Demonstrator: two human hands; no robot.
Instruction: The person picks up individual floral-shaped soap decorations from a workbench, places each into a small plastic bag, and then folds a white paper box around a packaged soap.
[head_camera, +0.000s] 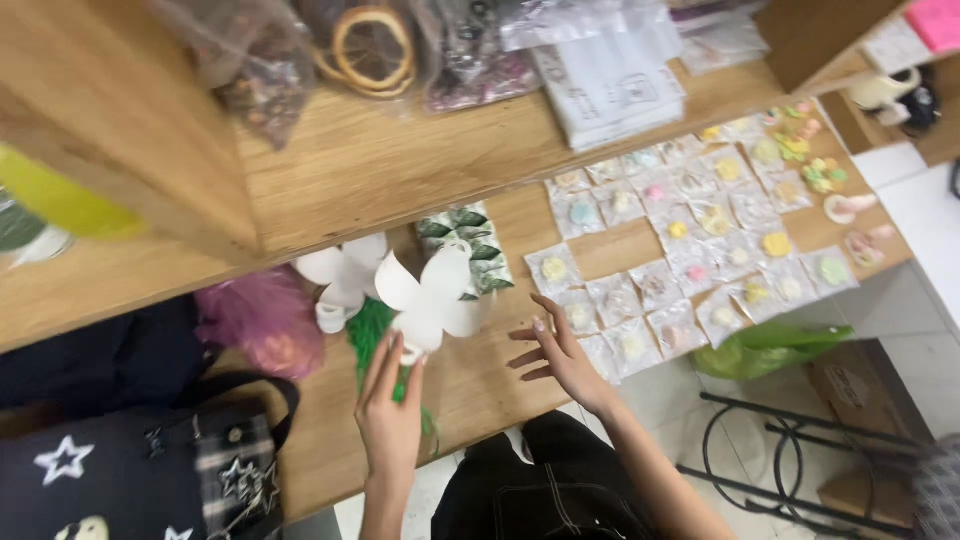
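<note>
Head view: left hand (390, 420) at lower centre of frame, fingers up, pinching the base of a white paper flower (430, 295) on a green stem (372, 335); flower sits centre frame over the wooden tabletop (470, 385). A second white paper flower (345, 275) lies just left of it, touching or overlapping, can't tell which. Right hand (560, 355) just right of the flower, released, fingers spread, hovering at the tabletop edge, holding nothing, nearest to the clear packets. A packet of green leaf pieces (470, 245) is right behind the held flower. Right half of frame: rows of small clear packets (690, 235) with pastel trinkets laid flat on the tabletop. Pink mesh bundle (265, 320) left of the flowers; black bag with white stars (130, 470) lower left. Wooden shelf (360, 160) across the top carries plastic bags with rings (370, 45) and a stack of white packs (610, 85). Green plastic bag (765, 345) hangs off the tabletop edge at right, metal stool frame (790, 465) below it.
</note>
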